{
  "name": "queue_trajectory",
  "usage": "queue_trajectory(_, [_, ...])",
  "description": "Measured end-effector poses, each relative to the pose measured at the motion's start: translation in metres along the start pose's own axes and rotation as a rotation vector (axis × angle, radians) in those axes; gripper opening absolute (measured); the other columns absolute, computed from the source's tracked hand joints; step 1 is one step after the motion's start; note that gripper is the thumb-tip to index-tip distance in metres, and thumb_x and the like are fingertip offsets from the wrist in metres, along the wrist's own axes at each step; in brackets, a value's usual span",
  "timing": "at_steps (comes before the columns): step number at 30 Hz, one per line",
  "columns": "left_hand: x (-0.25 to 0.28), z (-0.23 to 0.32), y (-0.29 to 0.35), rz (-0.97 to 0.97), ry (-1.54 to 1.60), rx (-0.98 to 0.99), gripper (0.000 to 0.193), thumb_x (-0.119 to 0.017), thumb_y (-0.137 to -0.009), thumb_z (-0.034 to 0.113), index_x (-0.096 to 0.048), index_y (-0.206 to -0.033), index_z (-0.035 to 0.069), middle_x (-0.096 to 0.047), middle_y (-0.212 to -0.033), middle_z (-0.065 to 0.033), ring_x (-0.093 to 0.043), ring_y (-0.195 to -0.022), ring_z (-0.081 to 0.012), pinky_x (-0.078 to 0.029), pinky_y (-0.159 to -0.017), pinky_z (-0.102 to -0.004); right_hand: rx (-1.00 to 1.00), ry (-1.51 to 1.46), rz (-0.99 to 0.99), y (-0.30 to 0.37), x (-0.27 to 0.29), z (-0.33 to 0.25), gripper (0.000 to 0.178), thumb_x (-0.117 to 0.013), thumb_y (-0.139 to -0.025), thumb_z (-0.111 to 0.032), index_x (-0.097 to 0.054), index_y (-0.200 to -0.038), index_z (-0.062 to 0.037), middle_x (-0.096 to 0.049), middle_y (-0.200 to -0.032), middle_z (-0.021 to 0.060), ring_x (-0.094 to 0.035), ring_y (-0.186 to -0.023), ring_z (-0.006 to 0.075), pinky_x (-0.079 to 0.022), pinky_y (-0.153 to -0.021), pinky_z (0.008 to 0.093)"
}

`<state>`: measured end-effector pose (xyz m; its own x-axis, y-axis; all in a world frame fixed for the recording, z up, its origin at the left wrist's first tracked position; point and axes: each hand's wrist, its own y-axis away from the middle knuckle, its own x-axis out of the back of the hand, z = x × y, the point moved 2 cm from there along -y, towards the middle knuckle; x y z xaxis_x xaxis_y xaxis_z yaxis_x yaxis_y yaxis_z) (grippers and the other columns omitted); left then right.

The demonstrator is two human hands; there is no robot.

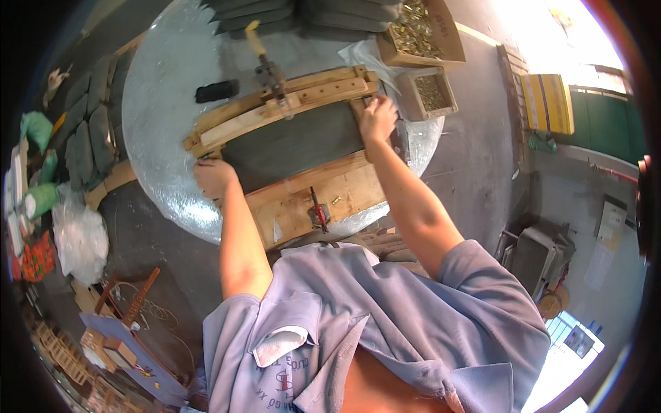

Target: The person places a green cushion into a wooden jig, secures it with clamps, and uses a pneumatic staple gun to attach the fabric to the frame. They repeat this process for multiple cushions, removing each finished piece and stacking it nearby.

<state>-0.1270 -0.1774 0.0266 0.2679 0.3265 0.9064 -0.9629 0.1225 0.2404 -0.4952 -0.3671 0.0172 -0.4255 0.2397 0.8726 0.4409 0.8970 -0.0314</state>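
A wooden jig (268, 124) with a curved far rail lies on a round, plastic-wrapped tabletop (165, 76). Inside it sits a flat dark grey-green panel (296, 146). My left hand (215, 180) is closed at the jig's left end, its fingertips partly hidden. At the right end, my right hand (378, 120) has its fingers curled on the end piece. A toggle clamp with a yellowish handle (256, 38) stands at the far rail. Another clamp, with a red handle (318, 210), is mounted on the near board (275, 220).
Past the jig's right end stand a cardboard box (451, 41) and a smaller bin (444, 103), both holding small brass-coloured pieces. A black object (217, 91) lies left of the far clamp. Stacked dark cushions (344, 17) line the far edge. Clear plastic bags (79, 234) lie at left.
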Motion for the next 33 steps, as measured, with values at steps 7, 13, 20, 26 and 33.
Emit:
queue_trajectory(7, [-0.008,-0.002,0.001,0.072,-0.013,-0.040,0.046,-0.037,-0.115,0.040,-0.063,-0.134,0.008,-0.072,-0.131,-0.0148,-0.069,-0.119,-0.0412,-0.052,-0.099,-0.0590,-0.151,0.133,-0.047,0.007,-0.010,-0.016,0.051,-0.030,-0.117,-0.046,-0.064,-0.134,-0.0115,-0.071,-0.136,0.0122,-0.063,-0.129,0.0361,-0.041,-0.108,0.0576])
queue_trajectory(13, [-0.012,-0.004,0.008,0.159,-0.095,-0.074,0.044,-0.041,-0.113,0.039,-0.062,-0.132,0.006,-0.073,-0.127,-0.0173,-0.072,-0.113,-0.0434,-0.055,-0.093,-0.0603,-0.143,0.246,-0.043,0.014,-0.012,-0.020,0.049,-0.032,-0.118,-0.045,-0.064,-0.131,-0.0116,-0.071,-0.133,0.0113,-0.064,-0.125,0.0355,-0.041,-0.105,0.0559])
queue_trajectory(20, [-0.008,0.001,0.001,0.082,0.026,-0.093,0.039,-0.051,-0.110,0.033,-0.061,-0.134,0.004,-0.066,-0.133,-0.0202,-0.065,-0.123,-0.0425,-0.050,-0.100,-0.0616,-0.081,0.102,-0.044,0.004,-0.008,-0.015,0.043,-0.042,-0.113,-0.041,-0.064,-0.134,-0.0111,-0.071,-0.133,0.0109,-0.063,-0.128,0.0342,-0.041,-0.107,0.0553])
queue_trajectory(26, [0.036,-0.017,0.090,0.279,0.222,-1.090,0.038,-0.074,-0.101,0.024,-0.062,-0.129,0.001,-0.067,-0.120,-0.0194,-0.064,-0.113,-0.0399,-0.052,-0.096,-0.0524,0.740,-0.301,-0.183,0.075,0.076,0.040,0.028,-0.074,-0.095,-0.022,-0.070,-0.122,-0.0146,-0.069,-0.124,0.0119,-0.064,-0.116,0.0350,-0.049,-0.100,0.0493])
queue_trajectory(33, [-0.015,-0.113,0.200,-0.303,0.089,-1.219,0.021,-0.076,-0.095,0.021,-0.077,-0.116,0.017,-0.074,-0.107,-0.0067,-0.074,-0.093,-0.0340,-0.057,-0.079,-0.0462,0.956,-0.082,-0.663,0.175,0.095,0.135,0.023,-0.075,-0.095,-0.025,-0.075,-0.116,-0.0162,-0.067,-0.109,0.0088,-0.068,-0.105,0.0335,-0.055,-0.091,0.0475])
